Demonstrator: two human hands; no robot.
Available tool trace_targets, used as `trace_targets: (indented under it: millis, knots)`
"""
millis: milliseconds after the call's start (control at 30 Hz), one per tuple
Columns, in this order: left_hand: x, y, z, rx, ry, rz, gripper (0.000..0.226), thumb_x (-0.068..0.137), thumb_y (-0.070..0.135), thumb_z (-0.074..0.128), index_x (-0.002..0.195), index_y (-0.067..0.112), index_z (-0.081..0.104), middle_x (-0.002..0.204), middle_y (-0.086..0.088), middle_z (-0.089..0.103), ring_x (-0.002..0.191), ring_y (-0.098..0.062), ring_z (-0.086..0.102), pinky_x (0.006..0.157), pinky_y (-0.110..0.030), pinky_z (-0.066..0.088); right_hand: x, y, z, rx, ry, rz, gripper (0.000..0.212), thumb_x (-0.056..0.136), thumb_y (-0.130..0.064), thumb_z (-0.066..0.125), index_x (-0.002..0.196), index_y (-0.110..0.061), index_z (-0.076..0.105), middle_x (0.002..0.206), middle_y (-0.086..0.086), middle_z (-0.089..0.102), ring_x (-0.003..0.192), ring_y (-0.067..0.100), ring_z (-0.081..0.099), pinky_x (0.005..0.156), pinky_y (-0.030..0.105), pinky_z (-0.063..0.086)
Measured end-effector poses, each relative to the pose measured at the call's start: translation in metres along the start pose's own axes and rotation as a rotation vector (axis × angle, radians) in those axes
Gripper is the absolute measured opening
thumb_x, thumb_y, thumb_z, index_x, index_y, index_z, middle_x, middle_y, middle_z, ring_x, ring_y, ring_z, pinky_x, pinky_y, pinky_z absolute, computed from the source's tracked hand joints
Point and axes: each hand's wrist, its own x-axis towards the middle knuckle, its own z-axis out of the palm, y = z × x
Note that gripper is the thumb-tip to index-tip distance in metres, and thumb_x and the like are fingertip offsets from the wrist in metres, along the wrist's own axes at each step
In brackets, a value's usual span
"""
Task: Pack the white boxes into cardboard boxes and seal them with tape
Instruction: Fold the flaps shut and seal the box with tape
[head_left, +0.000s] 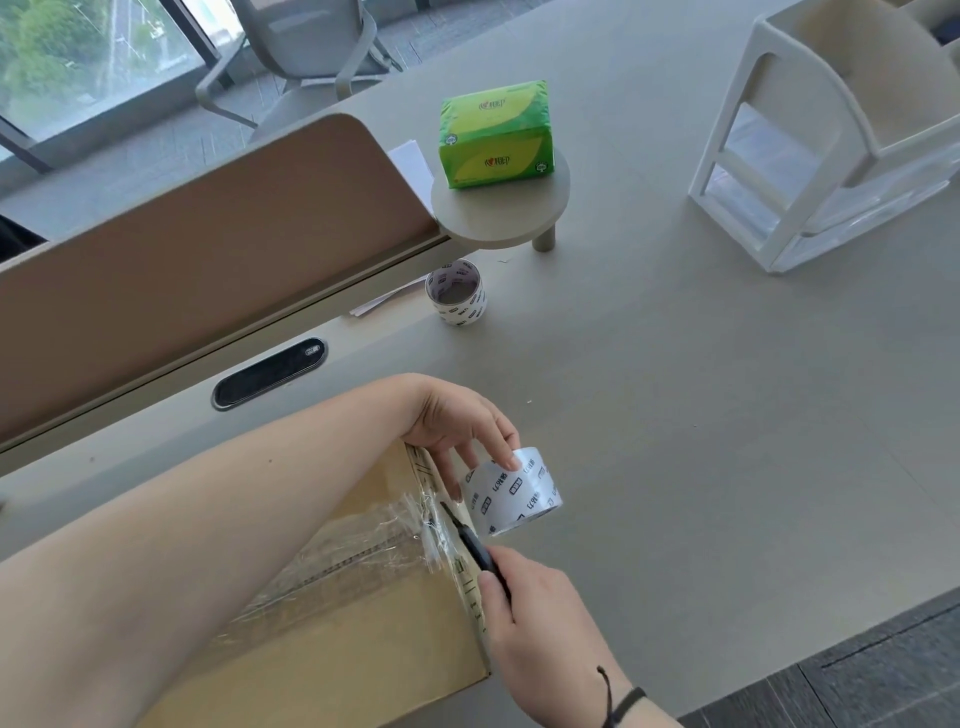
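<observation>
Nearby, brown cardboard box (363, 639) shown closed, seam covered by wrinkled clear tape (363, 540); contents hidden. Printed white tape roll (511, 493) pinched by left hand (457, 421) just past box's far edge. Black-handled cutting tool (475, 548) gripped by right hand (540, 618); blade hard to make out.

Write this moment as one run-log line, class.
stage: cutting tape | left hand: holds tape roll | right hand: grips cutter at box edge | cardboard box: closed, seam taped
</observation>
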Motion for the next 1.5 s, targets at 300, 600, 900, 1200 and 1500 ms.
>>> trace_targets:
  millis: [300, 600, 900, 1200, 1500]
  knots:
    - [-0.002, 0.0, 0.001, -0.002, 0.01, 0.024, 0.012, 0.094, 0.017, 0.068, 0.082, 0.017, 0.07, 0.096, -0.01, 0.073, 0.098, -0.034, 0.067, 0.071, -0.046, 0.062, 0.01, -0.031, 0.005, -0.268, -0.023, 0.084, 0.012, 0.106, -0.029, 0.03, 0.099, -0.022, 0.038, 0.104, 0.004, 0.061, 0.081, 0.029, 0.041, 0.07, 0.037, 0.032]
    - [-0.001, -0.001, 0.002, 0.003, 0.029, 0.029, 0.01, 0.093, 0.017, 0.069, 0.083, 0.016, 0.071, 0.099, -0.014, 0.072, 0.1, -0.035, 0.068, 0.069, -0.045, 0.062, 0.009, -0.053, -0.001, -0.383, -0.162, 0.144, 0.018, 0.095, -0.009, 0.034, 0.111, -0.014, 0.043, 0.105, 0.013, 0.057, 0.084, 0.03, 0.04, 0.07, 0.035, 0.031]
    - [-0.002, -0.001, 0.004, 0.01, 0.049, 0.03, 0.009, 0.094, 0.017, 0.069, 0.085, 0.016, 0.071, 0.098, -0.013, 0.073, 0.098, -0.036, 0.068, 0.067, -0.044, 0.063, 0.013, -0.058, -0.001, -0.384, -0.133, 0.125, 0.009, 0.093, -0.004, 0.037, 0.096, -0.013, 0.037, 0.085, 0.008, 0.039, 0.082, 0.031, 0.041, 0.069, 0.033, 0.033]
    - [-0.003, -0.001, 0.004, -0.02, 0.08, 0.039, 0.005, 0.093, 0.018, 0.069, 0.095, 0.013, 0.07, 0.103, -0.018, 0.072, 0.1, -0.037, 0.068, 0.074, -0.048, 0.063, -0.008, -0.032, 0.0, -0.4, -0.205, 0.169, 0.005, 0.096, -0.01, 0.035, 0.099, -0.014, 0.032, 0.072, 0.003, 0.033, 0.084, 0.031, 0.042, 0.064, 0.036, 0.034]
    - [-0.006, 0.001, 0.001, -0.164, 0.189, 0.133, 0.006, 0.095, 0.02, 0.068, 0.095, 0.015, 0.065, 0.107, -0.012, 0.073, 0.101, -0.035, 0.07, 0.082, -0.049, 0.061, -0.017, 0.033, 0.007, -0.548, -0.104, 0.198, 0.032, 0.102, -0.028, 0.034, 0.133, -0.028, 0.038, 0.121, 0.0, 0.06, 0.103, 0.032, 0.062, 0.071, 0.034, 0.031]
